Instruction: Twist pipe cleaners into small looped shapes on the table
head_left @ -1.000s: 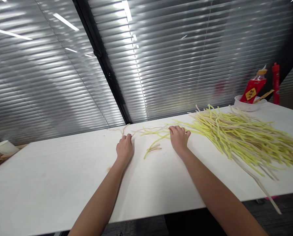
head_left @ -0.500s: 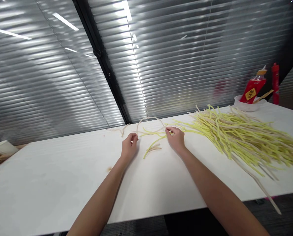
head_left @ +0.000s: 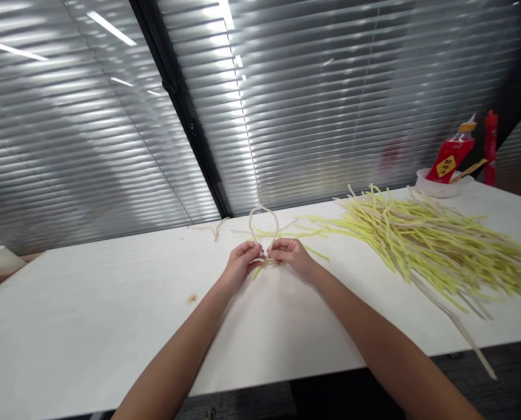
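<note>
A cream-coloured fuzzy stem, like a pipe cleaner, is bent into a loop standing above the table. My left hand pinches one end of it and my right hand pinches the other. The two hands are close together, with the stem's ends nearly meeting between the fingertips. Under and just behind the fingers lie a few loose yellow stems and short cream pieces, partly hidden by the hands.
A big heap of yellow and cream stems covers the right of the white table. Behind it a plastic bowl holds a red bottle. A thin red container stands beside it. Blinds rise along the back edge.
My hands have come together from a wide spacing and moved slightly nearer to me. The cream stem has gone from a wide arch to a narrow, nearly closed loop.
</note>
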A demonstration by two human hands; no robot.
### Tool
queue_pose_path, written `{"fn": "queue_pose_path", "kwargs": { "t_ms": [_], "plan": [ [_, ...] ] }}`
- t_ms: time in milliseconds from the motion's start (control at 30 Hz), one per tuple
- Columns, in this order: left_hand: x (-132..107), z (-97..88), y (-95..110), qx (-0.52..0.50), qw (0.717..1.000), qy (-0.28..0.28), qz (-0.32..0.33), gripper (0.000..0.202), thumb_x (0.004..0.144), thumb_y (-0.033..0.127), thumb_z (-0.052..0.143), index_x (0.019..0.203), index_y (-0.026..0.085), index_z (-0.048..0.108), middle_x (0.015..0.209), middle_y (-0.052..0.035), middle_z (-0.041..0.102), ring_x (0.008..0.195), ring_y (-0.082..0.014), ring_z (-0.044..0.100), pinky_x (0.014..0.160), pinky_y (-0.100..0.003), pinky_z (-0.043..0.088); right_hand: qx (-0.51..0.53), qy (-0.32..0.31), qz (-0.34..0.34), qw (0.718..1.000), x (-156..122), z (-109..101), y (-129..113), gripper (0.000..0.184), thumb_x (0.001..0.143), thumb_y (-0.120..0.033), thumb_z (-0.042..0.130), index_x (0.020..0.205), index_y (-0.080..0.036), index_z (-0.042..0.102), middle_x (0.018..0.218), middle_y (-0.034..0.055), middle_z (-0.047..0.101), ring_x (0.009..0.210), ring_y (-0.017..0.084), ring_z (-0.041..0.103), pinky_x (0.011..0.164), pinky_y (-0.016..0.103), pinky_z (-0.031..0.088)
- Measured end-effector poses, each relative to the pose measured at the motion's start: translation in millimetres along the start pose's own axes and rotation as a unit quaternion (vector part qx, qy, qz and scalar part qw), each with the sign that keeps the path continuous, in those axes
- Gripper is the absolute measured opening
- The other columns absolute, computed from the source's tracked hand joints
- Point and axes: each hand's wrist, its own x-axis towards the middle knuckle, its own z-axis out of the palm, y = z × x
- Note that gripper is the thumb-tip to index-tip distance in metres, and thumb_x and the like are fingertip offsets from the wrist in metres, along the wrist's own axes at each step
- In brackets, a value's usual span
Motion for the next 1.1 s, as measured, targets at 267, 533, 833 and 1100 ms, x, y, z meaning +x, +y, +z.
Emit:
{"fn": "queue_pose_path", "kwargs": {
  "t_ms": [267,533,833,1100],
  "plan": [
    [-1.4,4.1,-2.0,-0.019,0.999,-0.016,-0.022,0.021,0.071,0.033,0.069,0.077,0.015,0.060,0.074,-0.0013,0.061,0.071,-0.0097,0.057,0.068,-0.021,0.044,-0.026,-0.022,0.006,0.999,1.6,-4.0,3.9,0.018,0.062,-0.032,0.073,0.072,-0.017,0.069,0.069,0.0003,0.065,0.064,0.012,0.055,0.060,0.023,0.040],
    [-1.7,5.6,-2.8,-0.039,0.999,-0.030,-0.014,0.019,0.070,0.030,0.070,0.077,0.014,0.061,0.072,-0.0008,0.062,0.068,-0.0083,0.056,0.070,-0.021,0.045,-0.014,-0.039,-0.008,0.999,1.6,-5.6,6.3,0.020,0.062,-0.032,0.074,0.074,-0.017,0.069,0.072,0.0016,0.067,0.071,0.016,0.061,0.071,0.029,0.046],
    [0.1,6.2,-5.7,-0.048,0.999,-0.002,-0.020,0.023,0.066,0.029,0.074,0.077,0.014,0.061,0.070,-0.0012,0.065,0.065,-0.0086,0.058,0.068,-0.020,0.044,-0.043,-0.043,-0.031,0.998,3.1,-7.0,8.4,0.022,0.064,-0.034,0.073,0.075,-0.016,0.067,0.075,0.0031,0.068,0.073,0.017,0.063,0.071,0.030,0.048],
    [0.7,6.0,-10.0,-0.045,0.998,0.030,-0.030,0.027,0.061,0.029,0.077,0.077,0.014,0.061,0.068,-0.0013,0.067,0.063,-0.0094,0.059,0.069,-0.023,0.045,-0.071,-0.023,-0.031,0.997,2.3,-7.2,7.6,0.025,0.061,-0.035,0.074,0.076,-0.017,0.065,0.073,0.0026,0.066,0.070,0.017,0.062,0.067,0.030,0.048]
  ]
}}
